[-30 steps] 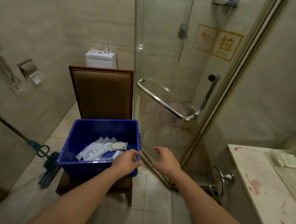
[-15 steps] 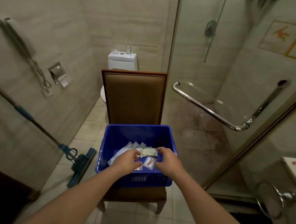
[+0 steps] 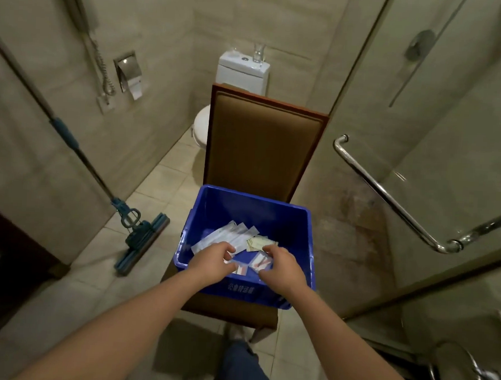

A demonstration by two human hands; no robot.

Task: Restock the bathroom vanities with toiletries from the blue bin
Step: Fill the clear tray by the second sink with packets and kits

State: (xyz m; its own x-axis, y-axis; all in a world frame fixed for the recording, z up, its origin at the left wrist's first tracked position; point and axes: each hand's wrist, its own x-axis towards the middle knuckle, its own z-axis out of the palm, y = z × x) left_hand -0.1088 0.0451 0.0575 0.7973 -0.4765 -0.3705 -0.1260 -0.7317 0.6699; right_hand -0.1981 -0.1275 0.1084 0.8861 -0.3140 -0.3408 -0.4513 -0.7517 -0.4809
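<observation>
L hand (image 3: 213, 262), R hand (image 3: 283, 268) in bin (image 3: 242, 209)

dim, greenish cast, wide-angle edge distortion

- Blue bin (image 3: 267, 292), near outer wall: one row of white Chinese characters, too blurred to be read with any confidence.
- Packets (image 3: 232, 235) inside the bin: red and pale printing, no lettering legible.

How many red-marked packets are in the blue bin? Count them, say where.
2 in sight: one red-marked packet by the left hand, the other beside the right hand, both near the front wall of the blue bin. The hands may hide more.
</observation>
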